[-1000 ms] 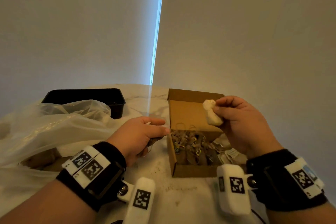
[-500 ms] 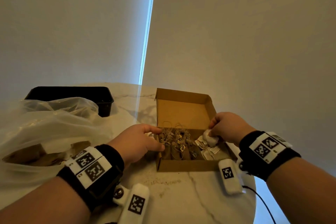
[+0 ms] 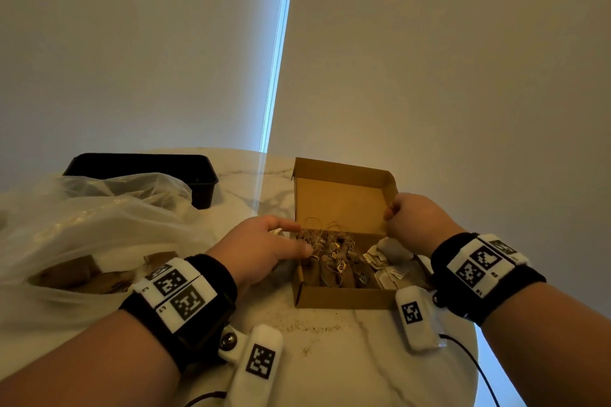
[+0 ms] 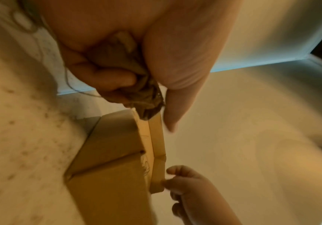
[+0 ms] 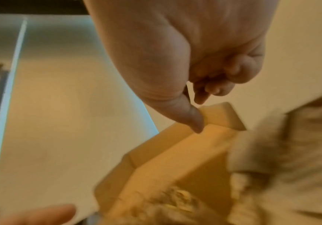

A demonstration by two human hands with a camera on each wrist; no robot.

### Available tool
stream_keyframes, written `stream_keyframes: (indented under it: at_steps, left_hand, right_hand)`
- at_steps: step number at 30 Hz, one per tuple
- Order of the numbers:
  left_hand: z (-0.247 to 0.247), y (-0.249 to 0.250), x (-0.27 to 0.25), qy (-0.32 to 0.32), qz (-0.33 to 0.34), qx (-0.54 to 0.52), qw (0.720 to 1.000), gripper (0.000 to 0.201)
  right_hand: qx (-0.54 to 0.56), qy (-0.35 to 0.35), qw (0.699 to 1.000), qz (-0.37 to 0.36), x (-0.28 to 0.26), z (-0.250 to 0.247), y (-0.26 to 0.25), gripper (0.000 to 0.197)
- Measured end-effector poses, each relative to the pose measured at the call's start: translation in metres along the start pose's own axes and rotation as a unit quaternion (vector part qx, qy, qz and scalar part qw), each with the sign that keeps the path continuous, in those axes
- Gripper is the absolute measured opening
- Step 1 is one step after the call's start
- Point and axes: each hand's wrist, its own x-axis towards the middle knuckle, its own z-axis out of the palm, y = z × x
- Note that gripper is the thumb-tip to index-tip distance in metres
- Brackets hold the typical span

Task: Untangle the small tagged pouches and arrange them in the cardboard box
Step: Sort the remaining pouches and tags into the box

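While the cardboard box (image 3: 344, 297) sits open on the marble desk (image 3: 330, 357), both hands work at its edges. At about 9 o'clock of the box, the left hand (image 3: 261, 249) keeps its grip clamped on a brown pouch (image 4: 125, 73), the lower fingers curled round the crumpled fabric (the left wrist view shows this plainly) while the index finger (image 4: 170, 106) points out toward the box wall. At about 3 o'clock of the box, the right hand (image 3: 418, 220) pinches the side flap (image 5: 221, 116) of the raised lid between thumb and curled fingers, so its grip is closed on cardboard.

Inside the box, a row of small brown tagged pouches (image 3: 334, 261) lies along the left and middle, their strings looped upward against the lid. White packets (image 3: 386, 261) fill the right part, beside the pouches.

At 9 o'clock on the desk lies a clear plastic bag (image 3: 99, 225) with brown things inside, and behind it, near 10 o'clock, stands a black tray (image 3: 142, 165).
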Motion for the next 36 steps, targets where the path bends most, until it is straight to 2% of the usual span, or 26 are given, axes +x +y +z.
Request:
stream_keyframes:
  at_steps: [2, 3, 6, 7, 9, 13, 15, 16, 17, 19, 21, 26, 30, 33, 36]
  left_hand:
    - [-0.003, 0.004, -0.002, 0.018, -0.026, -0.075, 0.997, 0.034]
    - [-0.005, 0.006, -0.002, 0.024, -0.048, -0.134, 0.99, 0.041]
    - [-0.013, 0.01, -0.003, 0.022, -0.089, -0.295, 0.951, 0.061]
    - [-0.016, 0.011, -0.003, 0.014, -0.092, -0.339, 0.936, 0.067]
    - [-0.018, 0.012, -0.005, 0.0, -0.092, -0.39, 0.916, 0.076]
    - [-0.018, 0.012, -0.005, -0.019, -0.076, -0.416, 0.906, 0.082]
    - [-0.019, 0.011, -0.004, -0.034, -0.068, -0.422, 0.903, 0.083]
    - [-0.019, 0.011, -0.004, -0.044, -0.063, -0.423, 0.903, 0.084]
    - [-0.02, 0.01, -0.003, -0.053, -0.058, -0.423, 0.903, 0.085]
    - [-0.02, 0.01, -0.002, -0.077, -0.048, -0.421, 0.903, 0.086]
    - [-0.018, 0.01, -0.002, -0.095, -0.035, -0.409, 0.907, 0.088]
    - [-0.012, 0.01, -0.001, -0.128, -0.034, -0.354, 0.926, 0.09]
    - [-0.011, 0.01, -0.005, -0.134, -0.046, -0.307, 0.941, 0.086]
    - [-0.011, 0.009, -0.007, -0.131, -0.059, -0.29, 0.946, 0.084]
    - [-0.012, 0.009, -0.007, -0.135, -0.072, -0.289, 0.945, 0.085]
  right_hand:
    - [0.146, 0.038, 0.988, -0.041, -0.009, -0.007, -0.014, 0.01]
    - [0.24, 0.032, 0.969, -0.055, -0.015, -0.01, -0.024, 0.006]
    - [0.468, -0.063, 0.879, -0.056, -0.035, -0.013, -0.06, 0.004]
    - [0.508, -0.088, 0.855, -0.062, -0.038, -0.012, -0.07, 0.005]
    - [0.549, -0.11, 0.824, -0.084, -0.042, -0.007, -0.085, 0.007]
    - [0.606, -0.111, 0.783, -0.085, -0.048, 0.019, -0.096, 0.012]
    - [0.667, -0.102, 0.736, -0.058, -0.049, 0.032, -0.096, 0.014]
    - [0.684, -0.093, 0.722, -0.052, -0.05, 0.037, -0.094, 0.014]
    - [0.675, -0.075, 0.731, -0.059, -0.05, 0.041, -0.092, 0.014]
    - [0.612, -0.024, 0.784, -0.098, -0.049, 0.047, -0.085, 0.013]
    - [0.576, -0.001, 0.807, -0.134, -0.047, 0.051, -0.079, 0.01]
    - [0.54, -0.007, 0.821, -0.184, -0.053, 0.052, -0.078, 0.008]
    - [0.492, -0.036, 0.833, -0.251, -0.059, 0.048, -0.079, 0.021]
    - [0.48, -0.056, 0.83, -0.279, -0.062, 0.046, -0.08, 0.028]
    - [0.474, -0.062, 0.831, -0.286, -0.063, 0.048, -0.082, 0.026]
